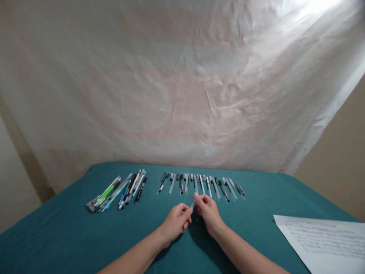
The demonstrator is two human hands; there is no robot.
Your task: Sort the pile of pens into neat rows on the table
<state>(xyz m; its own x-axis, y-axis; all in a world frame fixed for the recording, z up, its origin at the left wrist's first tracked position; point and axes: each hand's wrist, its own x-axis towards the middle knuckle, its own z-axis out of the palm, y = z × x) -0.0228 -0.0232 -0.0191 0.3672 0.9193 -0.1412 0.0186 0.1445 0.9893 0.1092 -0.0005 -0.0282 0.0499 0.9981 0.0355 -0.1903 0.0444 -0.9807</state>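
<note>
My left hand [178, 222] is closed, with thumb and fingers pinching one end of a short, pale, see-through pen [193, 204]. My right hand [209, 213] pinches the other end with thumb and forefinger. Most of the pen is hidden by the fingers, so whether it is capped cannot be made out. Just beyond the hands lies a row of uncapped pens [195, 184], side by side, with small dark or clear caps [192, 177] near their far ends.
To the left, several pens lie in a loose group [132, 188], beside a clear packet with a bright green pen [105, 195]. Sheets of handwritten paper [327, 238] lie at the right. A dark green cloth [71, 228] covers the table; a pale sheet [182, 95] hangs behind.
</note>
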